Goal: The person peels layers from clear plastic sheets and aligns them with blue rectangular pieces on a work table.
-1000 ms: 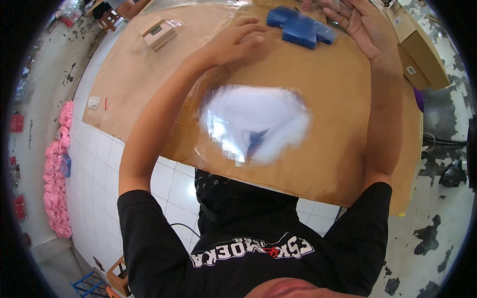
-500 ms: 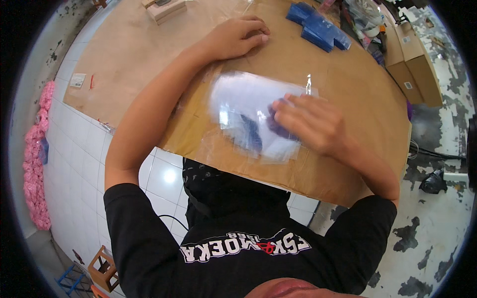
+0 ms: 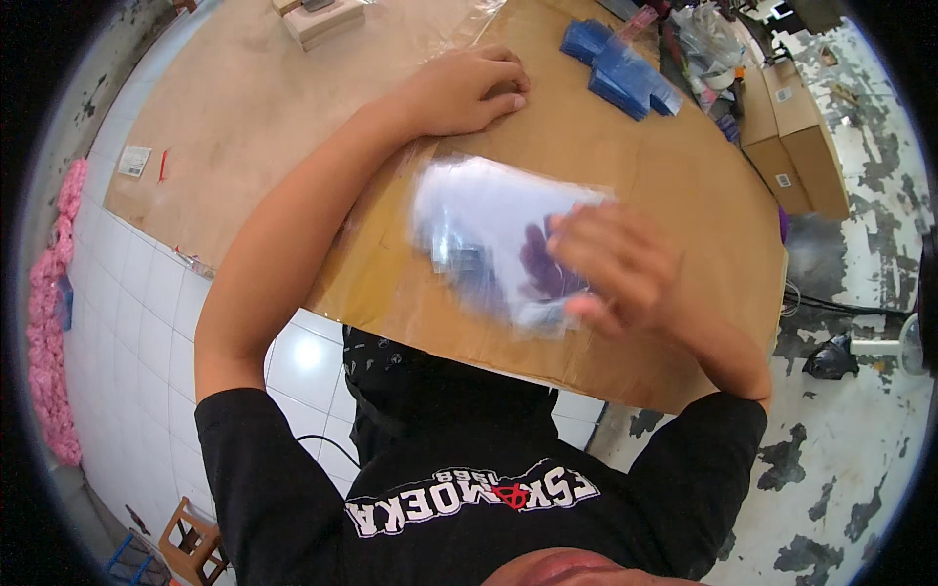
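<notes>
The brown-covered desk fills the upper middle of the frame. At its centre lies the pile of clear plastic sheets, shiny, whitish and uneven at the edges. A long pink bundle stands at the far left, and cardboard boxes sit at the upper right. Of the hands, the right hand, blurred, is over the pile's right side, fingers bent and thumb apart; I cannot tell whether it grips a sheet. The left hand, half open and loosely curled with nothing seen in it, rests above the pile. Blue packets lie upper right, wooden blocks upper left, then a small white label at the left
</notes>
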The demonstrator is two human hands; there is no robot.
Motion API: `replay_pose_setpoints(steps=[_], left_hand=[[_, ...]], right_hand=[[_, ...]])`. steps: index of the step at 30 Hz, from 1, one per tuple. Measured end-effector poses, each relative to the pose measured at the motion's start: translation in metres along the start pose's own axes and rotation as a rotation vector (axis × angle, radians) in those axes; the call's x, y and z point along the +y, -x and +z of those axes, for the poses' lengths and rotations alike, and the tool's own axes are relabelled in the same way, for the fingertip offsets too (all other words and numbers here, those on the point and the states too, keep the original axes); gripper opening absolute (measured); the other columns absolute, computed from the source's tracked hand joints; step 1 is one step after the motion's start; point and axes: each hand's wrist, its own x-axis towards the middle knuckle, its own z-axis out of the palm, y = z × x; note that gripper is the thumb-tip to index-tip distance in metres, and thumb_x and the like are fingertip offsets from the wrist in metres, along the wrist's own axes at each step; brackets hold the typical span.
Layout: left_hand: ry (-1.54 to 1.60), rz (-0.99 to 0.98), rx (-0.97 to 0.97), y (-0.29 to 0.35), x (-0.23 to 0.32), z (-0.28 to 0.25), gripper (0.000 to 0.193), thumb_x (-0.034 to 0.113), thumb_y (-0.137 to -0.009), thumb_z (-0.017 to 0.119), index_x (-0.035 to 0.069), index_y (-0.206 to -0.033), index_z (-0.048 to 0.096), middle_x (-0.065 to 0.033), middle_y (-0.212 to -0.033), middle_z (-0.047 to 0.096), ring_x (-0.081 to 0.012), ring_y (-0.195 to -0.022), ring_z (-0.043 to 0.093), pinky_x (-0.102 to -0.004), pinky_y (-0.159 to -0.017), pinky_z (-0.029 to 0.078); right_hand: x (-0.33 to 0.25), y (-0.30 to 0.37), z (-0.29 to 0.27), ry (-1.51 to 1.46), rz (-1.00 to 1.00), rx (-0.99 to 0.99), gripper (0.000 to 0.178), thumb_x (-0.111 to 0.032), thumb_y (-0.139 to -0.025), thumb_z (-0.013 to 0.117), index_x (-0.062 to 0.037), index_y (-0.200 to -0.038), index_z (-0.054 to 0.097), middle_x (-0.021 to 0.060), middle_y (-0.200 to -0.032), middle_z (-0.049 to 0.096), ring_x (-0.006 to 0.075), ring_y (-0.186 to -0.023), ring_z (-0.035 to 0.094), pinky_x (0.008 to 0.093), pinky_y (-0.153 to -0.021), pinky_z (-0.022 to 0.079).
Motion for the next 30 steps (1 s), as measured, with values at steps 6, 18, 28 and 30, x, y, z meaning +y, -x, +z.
replay_pose_setpoints(steps=[6, 18, 28, 30], left_hand=[[-0.014, 0.000, 0.011, 0.000, 0.006, -0.004, 0.024, 0.021, -0.094, 0.062, 0.002, -0.107, 0.066, -0.0172, -0.114, 0.062, -0.0345, -0.108, 0.061, -0.0414, -0.094, 0.049], [-0.018, -0.025, 0.014, -0.001, 0.009, -0.006, 0.023, 0.019, -0.090, 0.065, 0.004, -0.107, 0.067, -0.0163, -0.118, 0.062, -0.0350, -0.109, 0.060, -0.0420, -0.095, 0.048], [-0.012, -0.052, 0.016, -0.001, 0.014, -0.010, 0.022, 0.020, -0.090, 0.066, 0.005, -0.106, 0.067, -0.0146, -0.119, 0.062, -0.0345, -0.112, 0.059, -0.0426, -0.097, 0.046], [-0.016, -0.042, 0.020, -0.001, 0.013, -0.009, 0.022, 0.020, -0.090, 0.066, 0.005, -0.106, 0.067, -0.0142, -0.118, 0.062, -0.0343, -0.111, 0.059, -0.0427, -0.096, 0.047]], right_hand=[[0.130, -0.030, -0.001, 0.324, 0.346, 0.175, 0.041, -0.029, -0.084, 0.074, -0.0074, -0.119, 0.066, 0.0184, -0.116, 0.068, 0.0373, -0.111, 0.063, 0.0384, -0.096, 0.049], [0.228, -0.028, 0.006, 0.061, 0.268, -0.354, 0.076, -0.055, -0.083, 0.070, -0.0230, -0.147, 0.045, 0.0270, -0.154, 0.033, 0.0453, -0.142, 0.032, 0.0505, -0.117, 0.025], [0.209, -0.024, -0.005, -0.066, 0.330, -0.346, 0.057, -0.038, -0.084, 0.075, -0.0129, -0.133, 0.059, 0.0181, -0.151, 0.043, 0.0360, -0.141, 0.037, 0.0454, -0.115, 0.031], [0.210, -0.023, -0.005, -0.116, 0.326, -0.293, 0.057, -0.038, -0.084, 0.075, -0.0109, -0.132, 0.060, 0.0179, -0.147, 0.048, 0.0346, -0.139, 0.041, 0.0443, -0.114, 0.033]])
